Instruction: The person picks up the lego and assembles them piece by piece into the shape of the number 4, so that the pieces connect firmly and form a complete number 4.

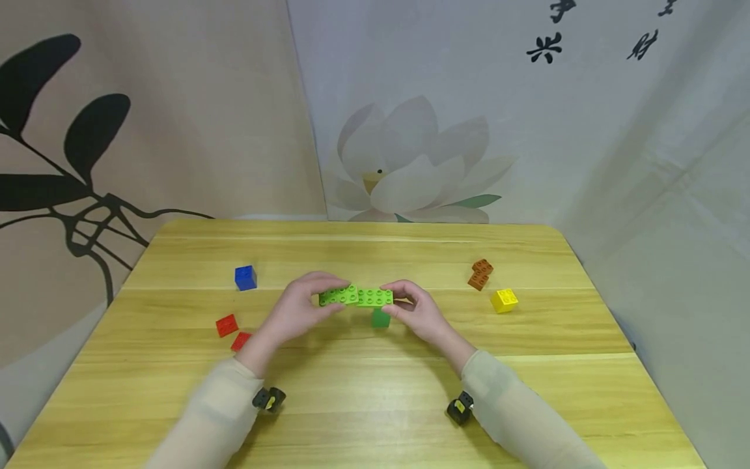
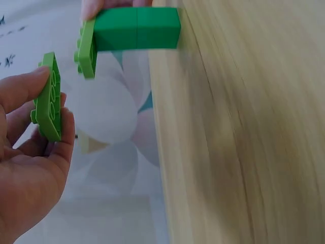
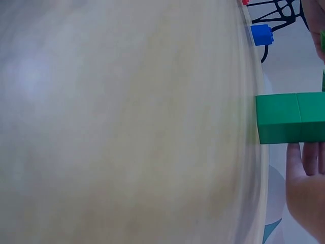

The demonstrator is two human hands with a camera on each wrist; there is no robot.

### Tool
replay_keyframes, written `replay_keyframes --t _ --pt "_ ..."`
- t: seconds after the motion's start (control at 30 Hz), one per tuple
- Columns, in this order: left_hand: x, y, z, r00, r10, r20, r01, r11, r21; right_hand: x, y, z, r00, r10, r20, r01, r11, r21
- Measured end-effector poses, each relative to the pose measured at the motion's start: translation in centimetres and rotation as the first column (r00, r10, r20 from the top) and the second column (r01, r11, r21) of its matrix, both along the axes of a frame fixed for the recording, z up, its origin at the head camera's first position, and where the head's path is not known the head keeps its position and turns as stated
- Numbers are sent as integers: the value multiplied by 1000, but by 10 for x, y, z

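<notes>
My left hand (image 1: 297,307) pinches a light green flat toy brick (image 2: 50,99) between thumb and fingers, its studs upward in the head view. To its right, a second light green flat brick (image 1: 375,298) sits on top of two stacked dark green bricks (image 2: 137,29). The right hand (image 1: 420,311) grips the right end of that upper flat brick. In the left wrist view a gap separates the two light green bricks. The dark green stack (image 3: 284,118) stands upright on the table; part of the right hand shows beside it in the right wrist view.
A blue brick (image 1: 245,278) and two red flat bricks (image 1: 226,326) lie on the left of the wooden table (image 1: 375,404). One red piece is partly behind the left wrist. On the right are brown bricks (image 1: 480,274) and a yellow brick (image 1: 504,301).
</notes>
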State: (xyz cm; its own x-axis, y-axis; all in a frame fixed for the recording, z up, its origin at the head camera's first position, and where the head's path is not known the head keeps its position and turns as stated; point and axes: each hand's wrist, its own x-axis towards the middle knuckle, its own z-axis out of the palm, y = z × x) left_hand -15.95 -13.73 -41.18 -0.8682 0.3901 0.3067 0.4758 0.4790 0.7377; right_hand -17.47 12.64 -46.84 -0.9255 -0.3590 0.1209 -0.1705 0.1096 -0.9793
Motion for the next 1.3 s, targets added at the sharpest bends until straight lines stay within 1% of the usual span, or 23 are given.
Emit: replay_keyframes --t 0.23,0.33,0.47,0.5,0.53,0.73,0.77,1.0,1.3 --pt "-4 19 5 1000 -25 -8 25 999 -48 0 0 -1 1000 4 0 -4 1000 -7" --pt "-6 24 5 999 -39 -22 37 996 -82 0 0 -1 1000 3 -2 -3 1000 -1" --pt "-9 27 3 998 -55 -25 51 993 -111 -1 1 -3 1000 3 -8 -3 1000 0" --pt "-9 27 3 998 -57 -22 54 992 -112 -1 1 -3 1000 4 -11 -4 1000 -2" --pt "-10 28 3 998 -58 -13 56 992 -112 1 0 1 1000 5 -6 -5 1000 -3" --pt "-13 28 2 997 -63 35 67 992 -108 1 0 1 1000 3 1 -3 1000 -6" --pt "-14 27 2 997 -66 41 70 992 -106 0 1 -3 1000 2 -4 -2 1000 -5" --pt "-16 27 3 993 -78 83 86 992 -96 -1 1 -3 1000 -8 14 8 1000 2" --pt "-17 26 4 991 -76 114 87 992 -93 -1 1 -4 1000 -2 7 2 1000 -12"
